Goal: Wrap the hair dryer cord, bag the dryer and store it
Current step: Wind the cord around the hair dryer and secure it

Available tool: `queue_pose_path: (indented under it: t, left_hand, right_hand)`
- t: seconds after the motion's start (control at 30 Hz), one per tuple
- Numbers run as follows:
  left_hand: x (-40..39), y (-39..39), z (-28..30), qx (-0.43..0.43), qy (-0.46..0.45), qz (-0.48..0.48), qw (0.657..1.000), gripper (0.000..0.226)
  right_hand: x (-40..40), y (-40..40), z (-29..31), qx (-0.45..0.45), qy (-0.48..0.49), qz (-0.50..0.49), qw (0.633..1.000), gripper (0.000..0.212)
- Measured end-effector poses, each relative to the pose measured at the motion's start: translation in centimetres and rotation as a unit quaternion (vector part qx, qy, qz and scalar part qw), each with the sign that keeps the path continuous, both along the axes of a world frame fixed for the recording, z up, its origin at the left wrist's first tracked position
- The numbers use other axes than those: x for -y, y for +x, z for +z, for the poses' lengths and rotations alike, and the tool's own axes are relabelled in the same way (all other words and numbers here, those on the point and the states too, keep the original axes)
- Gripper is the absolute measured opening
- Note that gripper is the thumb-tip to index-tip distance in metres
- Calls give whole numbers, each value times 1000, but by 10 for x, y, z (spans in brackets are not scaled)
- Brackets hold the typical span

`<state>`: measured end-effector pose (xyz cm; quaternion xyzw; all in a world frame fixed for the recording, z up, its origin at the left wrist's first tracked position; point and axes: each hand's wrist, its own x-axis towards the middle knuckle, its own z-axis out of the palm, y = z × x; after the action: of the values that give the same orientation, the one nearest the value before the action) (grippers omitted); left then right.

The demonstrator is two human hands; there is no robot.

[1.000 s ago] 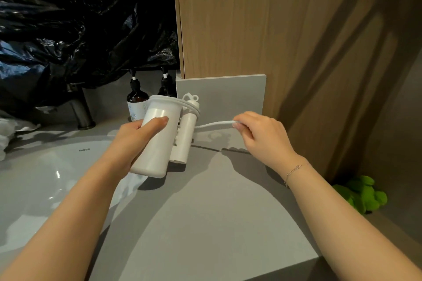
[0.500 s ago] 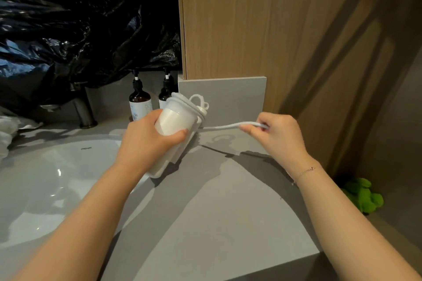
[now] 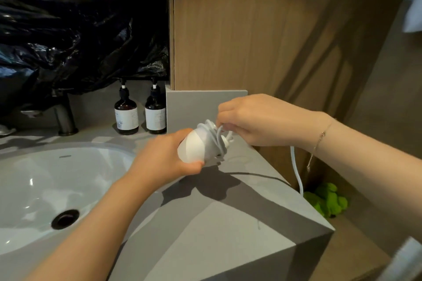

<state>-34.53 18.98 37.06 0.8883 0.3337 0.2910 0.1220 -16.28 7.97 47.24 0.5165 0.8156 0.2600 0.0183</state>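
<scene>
While cord [image 3: 296,170] dangles, both hands on white dryer [image 3: 194,147] above countertop [image 3: 219,217].

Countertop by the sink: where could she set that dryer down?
The grey countertop is bare between the sink and its right edge. It is crowded at the back: two pump bottles by the faucet. The cord hangs off the right edge.

We see two bare forearms with no sleeves reaching into view, and neither the left hand [image 3: 163,159] nor the right hand [image 3: 258,121] wears a ring that we can make out. Just behind the right hand, on the wrist, sits a thin, pale chain bracelet [image 3: 320,136] (with a tiny charm on it), one loose end dangling below the wrist.
</scene>
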Motion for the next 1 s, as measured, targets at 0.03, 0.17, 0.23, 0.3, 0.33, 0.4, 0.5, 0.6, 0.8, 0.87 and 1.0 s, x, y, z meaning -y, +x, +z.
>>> queue_pose_path:
  t: [0.03, 0.17, 0.23, 0.3, 0.33, 0.4, 0.5, 0.6, 0.8, 0.87, 1.0]
  left_hand:
    - [1, 1, 0, -2, 2, -8, 1000, 56]
    - [4, 0, 1, -18, 15, -38, 999, 52]
    - [3, -2, 2, -27, 26, -49, 998, 56]
    - [4, -3, 3, -33, 39, -60, 997, 55]
    - [5, -3, 4, -38, 45, -67, 996, 52]
    - [8, -2, 5, -51, 56, -84, 994, 46]
    - [9, -3, 5, -50, 42, -107, 992, 49]
    - [6, -6, 5, -40, 13, -118, 992, 56]
    - [7, -7, 1, 79, -191, -215, 954, 50]
    - [7, -8, 0, 105, -251, -245, 931, 44]
    - [6, -10, 1, 160, -329, -247, 898, 39]
  right_hand:
    - [-3, -1, 4, 17, 5, 8, 1000, 16]
    - [-13, -6, 13, -6, -7, 10, 1000, 22]
    - [-16, -6, 18, -39, -16, -10, 999, 24]
    - [-19, -6, 19, -77, -25, -15, 997, 27]
    - [-20, -6, 19, -96, -32, -17, 995, 29]
    - [-24, -6, 18, -127, -51, -28, 990, 32]
    - [-31, 0, 18, -185, -78, -37, 979, 35]
    - [-37, 13, 16, -294, -99, -59, 949, 35]
    - [-52, 33, -1, -458, -135, -72, 875, 45]
    - [-57, 42, -9, -500, -153, -81, 849, 50]
    - [-58, 60, -40, -585, -165, -86, 789, 31]
